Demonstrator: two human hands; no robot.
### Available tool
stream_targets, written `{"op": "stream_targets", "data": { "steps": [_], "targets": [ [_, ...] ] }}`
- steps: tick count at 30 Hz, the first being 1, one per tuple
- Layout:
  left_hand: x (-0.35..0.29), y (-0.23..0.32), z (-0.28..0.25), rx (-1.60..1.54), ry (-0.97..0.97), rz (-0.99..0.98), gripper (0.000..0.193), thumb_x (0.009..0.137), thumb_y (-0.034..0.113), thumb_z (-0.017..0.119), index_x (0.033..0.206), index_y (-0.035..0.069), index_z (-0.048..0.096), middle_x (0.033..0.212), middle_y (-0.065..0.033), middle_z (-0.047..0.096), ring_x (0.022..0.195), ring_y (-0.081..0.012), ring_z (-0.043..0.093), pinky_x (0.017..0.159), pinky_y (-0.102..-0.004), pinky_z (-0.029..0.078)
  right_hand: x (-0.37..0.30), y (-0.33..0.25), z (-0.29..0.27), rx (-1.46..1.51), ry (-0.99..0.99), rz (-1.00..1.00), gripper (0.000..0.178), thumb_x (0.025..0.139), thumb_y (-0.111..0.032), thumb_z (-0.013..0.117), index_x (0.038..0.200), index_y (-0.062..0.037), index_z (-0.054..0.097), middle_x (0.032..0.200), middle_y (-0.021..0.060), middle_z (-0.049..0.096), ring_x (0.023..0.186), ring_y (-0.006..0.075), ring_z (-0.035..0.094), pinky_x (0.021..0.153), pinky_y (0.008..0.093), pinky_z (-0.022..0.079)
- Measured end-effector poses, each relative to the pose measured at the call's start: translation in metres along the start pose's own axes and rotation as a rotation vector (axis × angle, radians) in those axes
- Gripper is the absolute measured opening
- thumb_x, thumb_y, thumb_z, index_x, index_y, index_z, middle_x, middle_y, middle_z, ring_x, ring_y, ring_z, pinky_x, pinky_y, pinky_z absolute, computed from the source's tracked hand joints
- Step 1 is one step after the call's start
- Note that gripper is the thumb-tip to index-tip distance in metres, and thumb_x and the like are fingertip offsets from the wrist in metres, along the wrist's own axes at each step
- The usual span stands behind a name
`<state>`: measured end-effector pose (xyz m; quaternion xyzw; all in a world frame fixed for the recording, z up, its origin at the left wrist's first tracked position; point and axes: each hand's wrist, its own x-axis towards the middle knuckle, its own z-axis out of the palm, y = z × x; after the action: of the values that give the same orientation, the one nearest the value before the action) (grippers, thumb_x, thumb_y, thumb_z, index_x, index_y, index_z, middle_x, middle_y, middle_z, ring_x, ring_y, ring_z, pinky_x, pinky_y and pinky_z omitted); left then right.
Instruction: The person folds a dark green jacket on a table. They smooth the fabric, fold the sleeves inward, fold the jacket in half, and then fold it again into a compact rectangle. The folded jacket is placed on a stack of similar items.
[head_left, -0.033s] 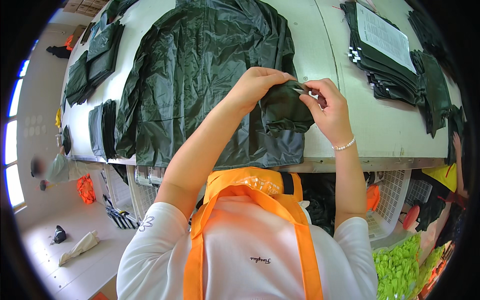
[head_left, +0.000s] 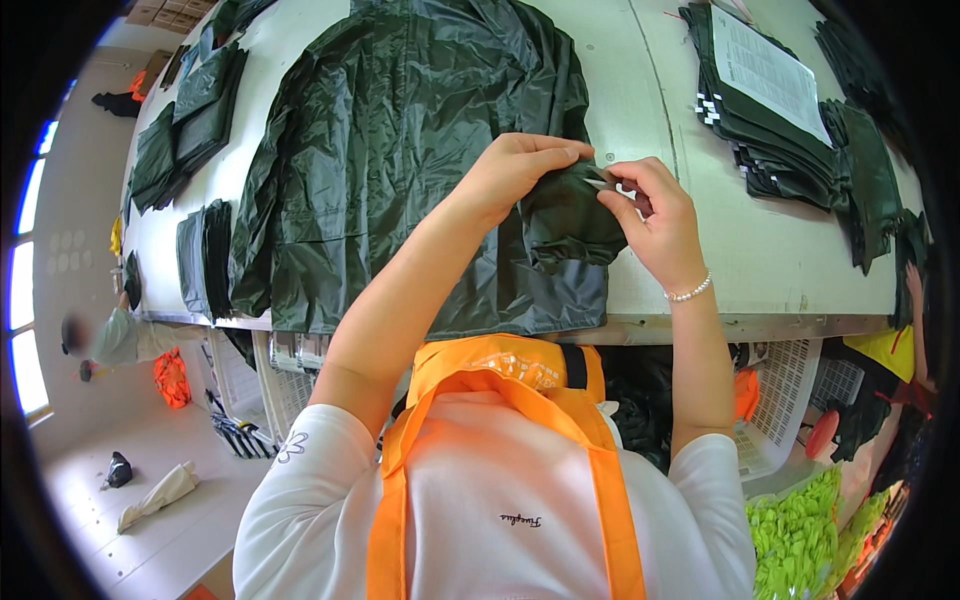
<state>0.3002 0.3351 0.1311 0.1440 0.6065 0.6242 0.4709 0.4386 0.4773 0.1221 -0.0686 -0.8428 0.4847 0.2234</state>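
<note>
A shiny dark green jacket lies spread on the pale table, its lower hem near the front edge. One sleeve's gathered end is bunched up over the jacket's right side. My left hand pinches the top of that sleeve end, thumb and fingers closed on the cloth. Just right of it, my right hand is closed around small thread snips. Their pale metal tip points left at the cloth, close to my left fingertips. Most of the snips is hidden in my fingers.
Folded dark garments and another dark pile lie on the left. A stack of dark pieces with a printed sheet lies at right. White plastic baskets stand below the table edge. Another person is at far left.
</note>
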Motion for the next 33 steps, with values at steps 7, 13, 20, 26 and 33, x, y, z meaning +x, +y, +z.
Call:
{"op": "stream_targets", "data": {
  "steps": [7, 13, 20, 26, 33],
  "targets": [
    [0.001, 0.002, 0.004, 0.281, 0.009, 0.075, 0.039, 0.087, 0.013, 0.058, 0.124, 0.001, 0.057, 0.098, 0.0, 0.062, 0.084, -0.0031, 0.052, 0.078, -0.0187, 0.042, 0.004, -0.005, -0.012, -0.182, -0.089, -0.046, 0.02, 0.08, -0.015, 0.069, 0.093, -0.0038, 0.061, 0.085, 0.0071, 0.06, 0.073, 0.022, 0.064, 0.064, 0.0286, 0.051],
    [0.001, 0.003, 0.005, 0.382, 0.01, 0.121, 0.04, 0.087, 0.013, 0.057, 0.124, 0.0, 0.056, 0.099, 0.0001, 0.062, 0.085, -0.0031, 0.05, 0.078, -0.0181, 0.04, 0.006, -0.007, -0.012, -0.203, -0.11, -0.053, 0.018, 0.08, -0.017, 0.069, 0.091, -0.0043, 0.062, 0.085, 0.0061, 0.06, 0.071, 0.022, 0.064, 0.062, 0.0291, 0.05],
    [0.002, -0.001, 0.0, 0.365, 0.019, 0.118, 0.039, 0.087, 0.013, 0.057, 0.124, -0.001, 0.056, 0.095, 0.0018, 0.062, 0.085, -0.002, 0.05, 0.078, -0.0181, 0.041, 0.006, 0.005, -0.011, 0.014, -0.044, 0.045, 0.019, 0.079, -0.012, 0.071, 0.095, -0.0058, 0.064, 0.083, 0.0002, 0.06, 0.063, 0.0128, 0.057, 0.06, 0.0229, 0.045],
    [0.001, 0.009, -0.001, 0.068, -0.222, 0.077, 0.048, 0.087, 0.017, 0.058, 0.131, -0.002, 0.048, 0.1, -0.0053, 0.064, 0.089, -0.0072, 0.057, 0.081, -0.021, 0.044, -0.003, 0.066, -0.009, 0.372, -0.395, 0.394, 0.026, 0.07, -0.008, 0.078, 0.092, -0.0055, 0.063, 0.069, -0.0094, 0.046, 0.062, 0.0018, 0.032, 0.054, 0.0183, 0.029],
    [-0.007, -0.013, -0.002, 0.271, -0.232, 0.233, 0.067, 0.075, 0.015, 0.073, 0.132, -0.001, 0.042, 0.104, -0.0103, 0.062, 0.092, -0.0151, 0.059, 0.085, -0.0265, 0.045, 0.023, 0.064, 0.003, -0.073, 0.528, -0.173, 0.018, 0.068, 0.005, 0.066, 0.07, -0.0023, 0.051, 0.06, -0.0007, 0.044, 0.057, 0.0062, 0.038, 0.052, 0.0239, 0.034]
  ]
}}
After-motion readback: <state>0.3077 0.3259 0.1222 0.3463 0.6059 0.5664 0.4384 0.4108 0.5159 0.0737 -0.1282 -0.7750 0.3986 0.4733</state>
